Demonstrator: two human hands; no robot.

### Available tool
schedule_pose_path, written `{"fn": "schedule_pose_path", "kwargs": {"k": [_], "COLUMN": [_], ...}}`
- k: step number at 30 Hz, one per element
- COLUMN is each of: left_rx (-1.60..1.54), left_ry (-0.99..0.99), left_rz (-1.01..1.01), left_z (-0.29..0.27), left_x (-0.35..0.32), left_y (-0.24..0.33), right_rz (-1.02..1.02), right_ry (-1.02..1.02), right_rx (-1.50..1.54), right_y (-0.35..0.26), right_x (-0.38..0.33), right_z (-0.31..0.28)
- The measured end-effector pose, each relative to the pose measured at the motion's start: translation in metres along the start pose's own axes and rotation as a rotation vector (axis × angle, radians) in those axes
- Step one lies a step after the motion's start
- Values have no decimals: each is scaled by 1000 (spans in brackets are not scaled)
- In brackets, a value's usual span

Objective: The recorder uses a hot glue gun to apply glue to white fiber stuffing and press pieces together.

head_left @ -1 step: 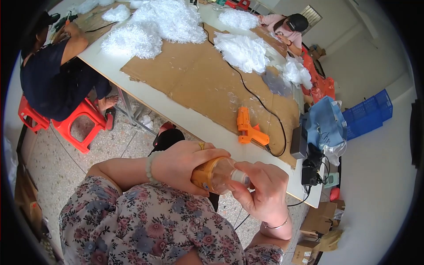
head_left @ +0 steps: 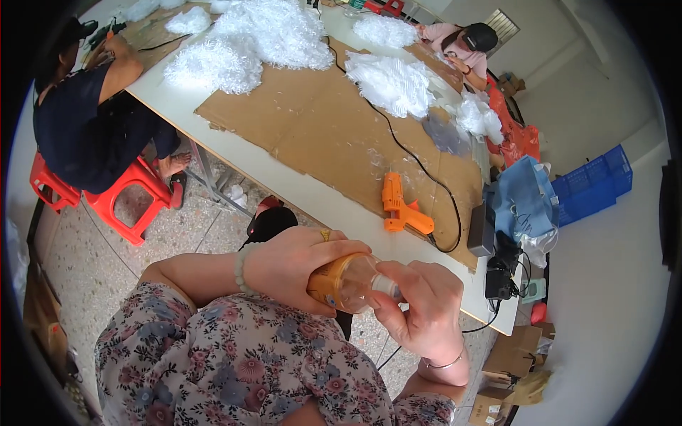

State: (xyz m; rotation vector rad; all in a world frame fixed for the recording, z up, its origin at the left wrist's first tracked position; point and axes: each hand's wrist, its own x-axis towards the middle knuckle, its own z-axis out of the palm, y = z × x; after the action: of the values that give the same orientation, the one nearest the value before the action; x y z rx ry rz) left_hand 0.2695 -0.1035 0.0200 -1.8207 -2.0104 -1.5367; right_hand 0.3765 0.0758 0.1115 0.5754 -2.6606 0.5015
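My left hand (head_left: 285, 264) is wrapped round the body of a clear plastic bottle (head_left: 353, 282) with an orange-yellow label. The bottle lies tilted in front of my chest, its neck toward the right. At that end my right hand (head_left: 432, 307) pinches the white cap (head_left: 384, 286) between thumb and fingers. The cap is partly covered by the fingertips, and whether it is loose I cannot tell. Beyond the hands, an orange glue gun (head_left: 405, 207) lies on a brown cardboard sheet (head_left: 305, 128) spread over the table.
Heaps of white shredded or stringy plastic (head_left: 273, 35) cover the far table. A black cable (head_left: 398, 138) runs across the cardboard. Two people sit at the table, one far left on a red stool (head_left: 128, 199), one far right. A blue bag (head_left: 526, 195) and cardboard boxes (head_left: 513, 349) stand at the right.
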Motion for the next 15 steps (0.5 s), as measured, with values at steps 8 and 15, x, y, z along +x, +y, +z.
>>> {"fn": "schedule_pose_path", "kwargs": {"k": [8, 15], "left_rx": [-124, -74], "left_ry": [-216, -273], "left_rz": [-66, -135], "left_z": [-9, -8], "left_x": [-1, 6], "left_y": [-3, -2], "right_rz": [-206, -173], "right_ry": [-71, -39], "right_rx": [55, 21], "right_y": [2, 15], "right_x": [2, -3], "right_z": [-12, -6]}}
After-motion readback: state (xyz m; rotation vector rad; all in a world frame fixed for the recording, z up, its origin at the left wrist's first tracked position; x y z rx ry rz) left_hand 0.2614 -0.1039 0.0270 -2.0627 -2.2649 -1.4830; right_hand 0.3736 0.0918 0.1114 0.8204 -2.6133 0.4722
